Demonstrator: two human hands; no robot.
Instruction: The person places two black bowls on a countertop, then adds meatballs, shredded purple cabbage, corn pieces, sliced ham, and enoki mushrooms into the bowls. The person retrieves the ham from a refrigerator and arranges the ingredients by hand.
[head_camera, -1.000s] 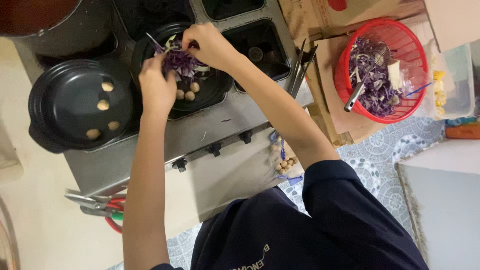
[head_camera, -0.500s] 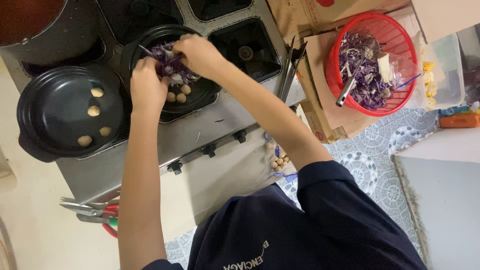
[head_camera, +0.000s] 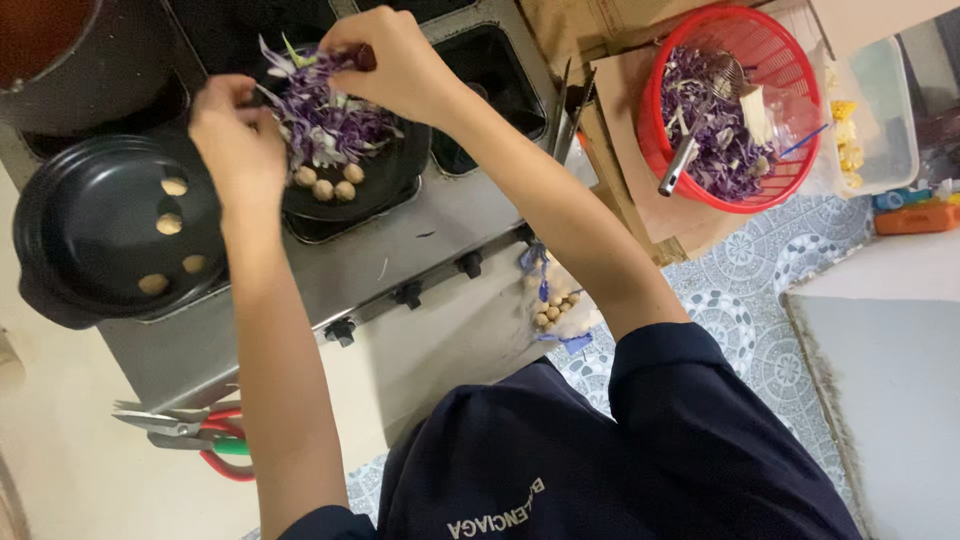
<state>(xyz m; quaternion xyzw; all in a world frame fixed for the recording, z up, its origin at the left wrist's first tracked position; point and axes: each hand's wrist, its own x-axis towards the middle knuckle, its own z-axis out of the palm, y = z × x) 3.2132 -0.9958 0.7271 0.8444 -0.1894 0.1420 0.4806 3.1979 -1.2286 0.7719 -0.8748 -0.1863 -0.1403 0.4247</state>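
Note:
Both my hands are over a black pan (head_camera: 400, 175) on the middle burner of a steel stove (head_camera: 450, 225). My left hand (head_camera: 235, 130) and my right hand (head_camera: 390, 65) each pinch part of a clump of shredded purple cabbage (head_camera: 320, 120) held just above the pan. Three pale round balls (head_camera: 325, 185) lie in the pan below the cabbage.
A second black pan (head_camera: 90, 230) with several balls sits at the left, a large pot (head_camera: 60, 50) behind it. A red basket (head_camera: 790, 35) of cabbage with a metal utensil (head_camera: 690, 150) stands at right, beside a clear tub (head_camera: 885, 120). Scissors (head_camera: 190, 435) lie at bottom left.
Both hands stay at the middle pan, and the cabbage clump now stands higher and more spread between them. The view has shifted slightly.

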